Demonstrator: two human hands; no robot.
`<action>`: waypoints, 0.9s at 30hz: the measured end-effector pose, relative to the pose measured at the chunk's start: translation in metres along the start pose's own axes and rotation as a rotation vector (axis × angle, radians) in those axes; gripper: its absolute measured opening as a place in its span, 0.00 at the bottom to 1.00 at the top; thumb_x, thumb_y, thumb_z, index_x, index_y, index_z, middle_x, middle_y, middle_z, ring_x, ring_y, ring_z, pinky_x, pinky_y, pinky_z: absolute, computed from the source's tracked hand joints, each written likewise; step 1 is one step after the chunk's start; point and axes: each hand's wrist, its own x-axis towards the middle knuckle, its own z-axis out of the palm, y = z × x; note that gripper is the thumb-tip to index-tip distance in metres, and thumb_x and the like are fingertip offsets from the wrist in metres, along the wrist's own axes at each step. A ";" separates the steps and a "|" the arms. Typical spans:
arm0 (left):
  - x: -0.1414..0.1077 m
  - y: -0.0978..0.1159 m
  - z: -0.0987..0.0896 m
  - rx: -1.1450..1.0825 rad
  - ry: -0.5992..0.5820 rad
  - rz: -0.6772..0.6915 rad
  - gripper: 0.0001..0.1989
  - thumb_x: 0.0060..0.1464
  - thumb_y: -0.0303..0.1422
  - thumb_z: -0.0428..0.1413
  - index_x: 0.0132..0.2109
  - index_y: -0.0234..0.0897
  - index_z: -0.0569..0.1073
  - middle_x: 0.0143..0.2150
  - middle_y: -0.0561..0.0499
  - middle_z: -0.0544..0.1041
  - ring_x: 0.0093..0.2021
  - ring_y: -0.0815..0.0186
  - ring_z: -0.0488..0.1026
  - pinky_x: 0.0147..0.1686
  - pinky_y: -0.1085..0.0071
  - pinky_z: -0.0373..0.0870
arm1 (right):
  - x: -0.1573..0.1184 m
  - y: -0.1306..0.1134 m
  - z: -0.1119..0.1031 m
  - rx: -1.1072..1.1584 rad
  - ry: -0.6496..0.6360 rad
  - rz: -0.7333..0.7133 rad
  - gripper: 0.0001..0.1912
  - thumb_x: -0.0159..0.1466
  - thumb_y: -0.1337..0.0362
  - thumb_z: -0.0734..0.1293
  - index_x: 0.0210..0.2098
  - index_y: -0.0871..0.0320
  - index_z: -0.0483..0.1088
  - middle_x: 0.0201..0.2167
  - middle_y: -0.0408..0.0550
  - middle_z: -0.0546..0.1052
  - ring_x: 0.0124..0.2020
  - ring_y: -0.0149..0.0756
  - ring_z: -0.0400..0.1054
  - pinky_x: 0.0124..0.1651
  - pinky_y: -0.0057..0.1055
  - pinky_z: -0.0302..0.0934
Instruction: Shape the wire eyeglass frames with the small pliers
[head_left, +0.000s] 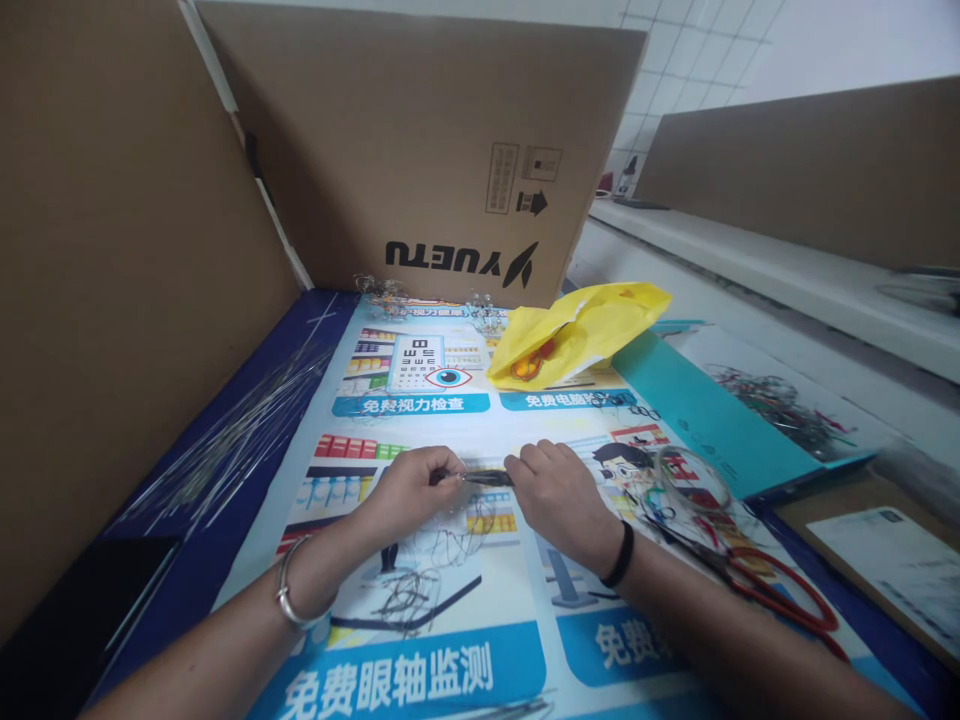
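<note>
Over the middle of the printed poster, my left hand is closed in a pinch. Its fingertips seem to hold a thin wire, too fine to see clearly. My right hand is wrapped round dark pliers, whose slim jaws point left and reach my left fingertips. The pliers' handles are hidden in my right palm. Below the hands, loose loops of thin wire lie on the poster. Scissors with red handles lie right of my right forearm, beside a coil of wire.
A cardboard panel stands behind, another at left. A yellow bag lies at the back. Long straight wires lie at left. At right, a teal box stands near a tangled heap of wire bits.
</note>
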 end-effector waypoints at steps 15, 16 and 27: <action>-0.001 -0.004 0.002 -0.041 0.020 -0.013 0.04 0.44 0.30 0.51 0.27 0.35 0.69 0.22 0.56 0.68 0.24 0.72 0.62 0.25 0.76 0.57 | 0.000 -0.003 0.002 0.066 -0.075 0.051 0.05 0.59 0.72 0.61 0.32 0.58 0.67 0.29 0.47 0.69 0.33 0.36 0.57 0.35 0.34 0.43; 0.000 -0.005 0.002 -0.041 0.022 -0.015 0.04 0.44 0.30 0.51 0.27 0.35 0.69 0.22 0.56 0.68 0.24 0.71 0.62 0.25 0.76 0.57 | 0.000 -0.003 0.002 0.064 -0.077 0.054 0.05 0.59 0.72 0.61 0.32 0.58 0.67 0.29 0.47 0.69 0.33 0.36 0.57 0.35 0.33 0.43; 0.000 -0.004 0.003 -0.058 0.032 -0.032 0.04 0.44 0.31 0.52 0.26 0.35 0.69 0.21 0.56 0.68 0.23 0.72 0.62 0.24 0.76 0.57 | 0.001 -0.003 0.003 0.055 -0.105 0.058 0.07 0.61 0.71 0.59 0.32 0.58 0.68 0.29 0.48 0.70 0.32 0.34 0.58 0.35 0.31 0.44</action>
